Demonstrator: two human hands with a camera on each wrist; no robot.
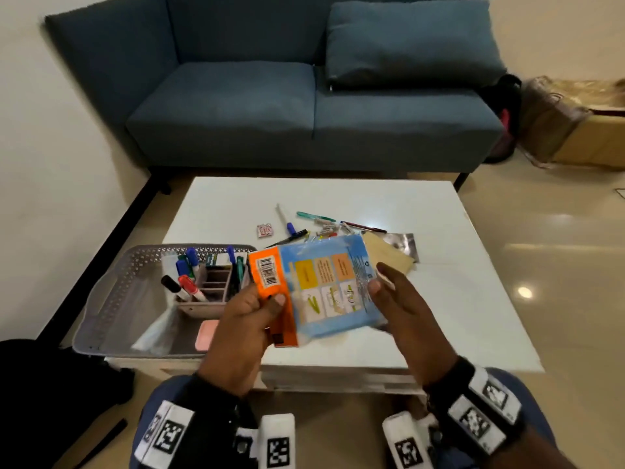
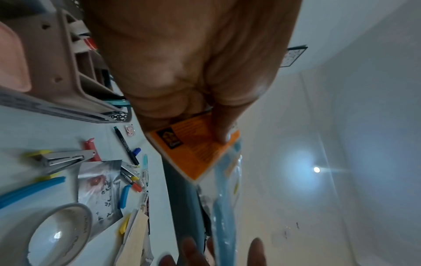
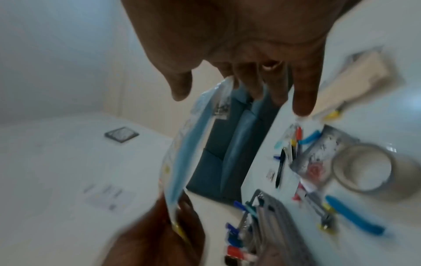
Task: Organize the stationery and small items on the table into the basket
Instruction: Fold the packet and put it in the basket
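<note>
My left hand (image 1: 270, 301) holds an orange packet (image 1: 269, 272) with a barcode and a light blue plastic packet (image 1: 331, 286) above the table's near edge. Its thumb presses on the orange packet (image 2: 193, 153). My right hand (image 1: 378, 282) is at the blue packet's right edge, fingers straight and spread, touching it without gripping. In the right wrist view the blue packet (image 3: 187, 144) is edge-on between both hands. The grey perforated basket (image 1: 111, 299) sits at the table's left, holding a beige desk organizer (image 1: 209, 299) with markers (image 1: 189, 286) and a pink eraser (image 1: 207, 335).
Pens and clips (image 1: 314, 216) lie scattered mid-table, with a brown envelope (image 1: 389, 255) and a silver pouch (image 1: 406, 243) behind the packets. A tape roll (image 2: 56, 234) and a stapler (image 2: 66, 158) lie under my hands. The white table (image 1: 439, 299) stands before a blue sofa (image 1: 304, 113).
</note>
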